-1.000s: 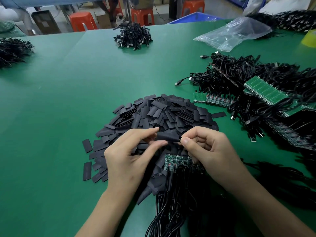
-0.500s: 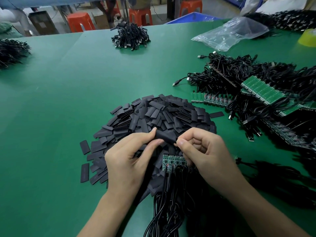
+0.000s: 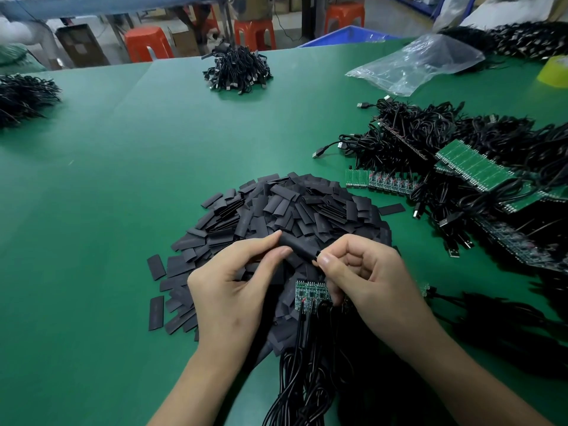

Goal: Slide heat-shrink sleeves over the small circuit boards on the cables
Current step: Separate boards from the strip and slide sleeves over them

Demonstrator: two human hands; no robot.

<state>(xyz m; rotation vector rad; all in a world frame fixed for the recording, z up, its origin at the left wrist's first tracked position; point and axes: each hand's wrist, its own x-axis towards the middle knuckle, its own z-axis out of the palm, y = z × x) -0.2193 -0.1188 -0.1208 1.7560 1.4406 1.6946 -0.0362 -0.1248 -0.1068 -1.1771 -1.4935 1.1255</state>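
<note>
Sleeve (image 3: 295, 245) clamped by fingers of my left hand (image 3: 229, 290), right hand (image 3: 365, 281) pinching its end; 3 boards (image 3: 309, 293) below bare, heaps more unsleeved.

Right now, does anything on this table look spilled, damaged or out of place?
Nothing looks damaged. A few sleeves lie off the pile: most along its left edge, one sleeve alone to its right. That is untidy, not a fault.
</note>
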